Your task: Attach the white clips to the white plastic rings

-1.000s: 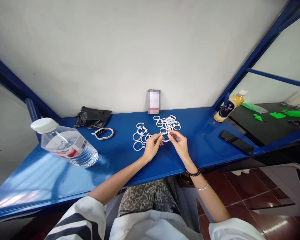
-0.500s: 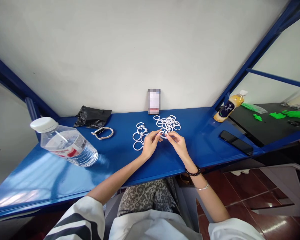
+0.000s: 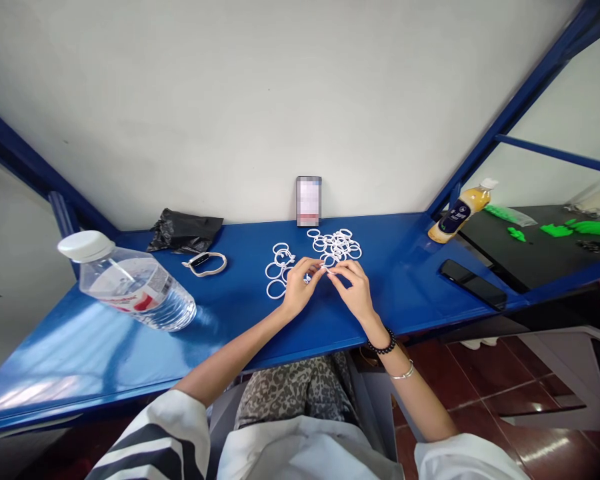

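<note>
My left hand [image 3: 299,287] and my right hand [image 3: 353,287] meet over the blue tabletop with their fingertips pinched close together. Between them is a white plastic ring [image 3: 329,261] that looks like a curtain ring; both hands pinch its near edge, and the fingers hide part of it. Just beyond the fingertips lies a pile of similar white rings [image 3: 344,240]. More loose rings [image 3: 276,289] lie left of my left hand, some partly covered by it.
A phone [image 3: 309,201] leans on the wall. To the left are a large water bottle [image 3: 140,287], a watch [image 3: 207,265] and a black plastic bag [image 3: 185,231]. On the right stand a juice bottle [image 3: 457,213] and, lying flat, a dark phone [image 3: 473,285].
My fingertips have come closer together on the ring, and my right hand has shifted slightly left. Less of the ring shows between the hands. The piles look unchanged.
</note>
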Motion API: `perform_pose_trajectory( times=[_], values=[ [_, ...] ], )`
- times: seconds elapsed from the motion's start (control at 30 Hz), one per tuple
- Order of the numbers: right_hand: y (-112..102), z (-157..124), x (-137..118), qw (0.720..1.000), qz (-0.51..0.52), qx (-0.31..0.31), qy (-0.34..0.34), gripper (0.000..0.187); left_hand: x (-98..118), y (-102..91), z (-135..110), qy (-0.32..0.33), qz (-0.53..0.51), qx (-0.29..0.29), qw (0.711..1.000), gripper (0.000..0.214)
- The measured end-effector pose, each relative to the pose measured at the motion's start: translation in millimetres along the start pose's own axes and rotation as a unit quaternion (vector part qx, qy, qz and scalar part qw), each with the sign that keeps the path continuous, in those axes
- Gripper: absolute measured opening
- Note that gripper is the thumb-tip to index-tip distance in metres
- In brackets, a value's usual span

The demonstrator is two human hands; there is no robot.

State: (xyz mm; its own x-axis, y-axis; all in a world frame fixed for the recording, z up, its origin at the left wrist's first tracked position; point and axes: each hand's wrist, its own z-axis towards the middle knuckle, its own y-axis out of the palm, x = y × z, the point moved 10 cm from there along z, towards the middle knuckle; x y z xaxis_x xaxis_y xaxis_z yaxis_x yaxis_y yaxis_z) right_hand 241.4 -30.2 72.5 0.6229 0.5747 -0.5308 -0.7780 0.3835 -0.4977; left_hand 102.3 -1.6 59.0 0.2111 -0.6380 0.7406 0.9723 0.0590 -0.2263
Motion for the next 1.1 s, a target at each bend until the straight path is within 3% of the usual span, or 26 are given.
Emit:
perform_pose_trajectory(
  times=[0.07,0.2,0.3,0.57,1.1],
  values=[
    [-2.3,-0.1,2.2,1.000,0.009,0.008,0.014,0.019,1.5,-1.5,0.7,0.004,0.000,0.002,1.000,0.018],
    [-2.7,-0.2,7.5,0.999,0.031,0.007,0.034,0.050,4.8,-4.8,1.5,0.011,-0.006,0.007,1.000,0.016],
    [3.0,-0.6,8.2,0.999,0.029,-0.015,0.024,0.057,7.2,-5.7,1.5,0.016,-0.008,0.008,1.000,0.015],
    [0.8,-0.6,4.7,1.000,0.004,-0.004,0.008,0.045,6.0,-7.1,1.2,0.017,0.004,0.017,1.000,0.016],
    [-6.5,-0.3,-0.1,1.000,0.010,0.027,0.007,0.037,0.0,-2.4,-1.5,0.013,0.015,0.004,1.000,0.013]
  ],
)
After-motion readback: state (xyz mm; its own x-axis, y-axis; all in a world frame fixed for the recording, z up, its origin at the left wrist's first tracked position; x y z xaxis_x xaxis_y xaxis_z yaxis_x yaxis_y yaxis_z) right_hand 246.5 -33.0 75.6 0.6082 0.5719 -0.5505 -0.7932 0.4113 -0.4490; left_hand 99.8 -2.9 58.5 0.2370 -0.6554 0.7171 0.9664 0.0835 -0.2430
